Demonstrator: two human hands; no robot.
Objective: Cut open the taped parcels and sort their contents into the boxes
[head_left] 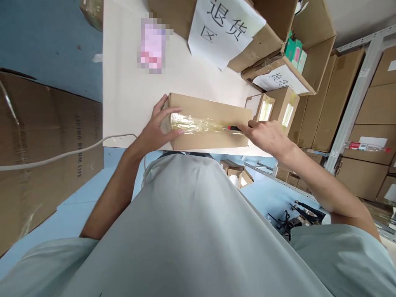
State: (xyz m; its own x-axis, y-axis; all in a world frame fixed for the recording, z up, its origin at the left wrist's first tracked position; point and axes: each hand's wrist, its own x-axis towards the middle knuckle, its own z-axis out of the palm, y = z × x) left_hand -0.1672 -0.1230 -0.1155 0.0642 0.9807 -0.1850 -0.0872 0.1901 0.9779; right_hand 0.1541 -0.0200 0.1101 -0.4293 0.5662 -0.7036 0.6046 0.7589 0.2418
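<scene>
A long brown cardboard box lies on the white table near its front edge, with shiny clear tape along its top. My left hand grips the box's left end, thumb and fingers spread over the top and end face. Over the right end of the box, my right hand is closed around a box cutter. Its red and black end points left along the tape line. The rest of the cutter is hidden by my fingers, and I cannot see its blade.
Smaller taped boxes stand just right of the box. Larger open cartons with a paper sign are behind. A blurred pink item lies at the back left. A grey cable crosses left, beside a big carton. Shelving stands right.
</scene>
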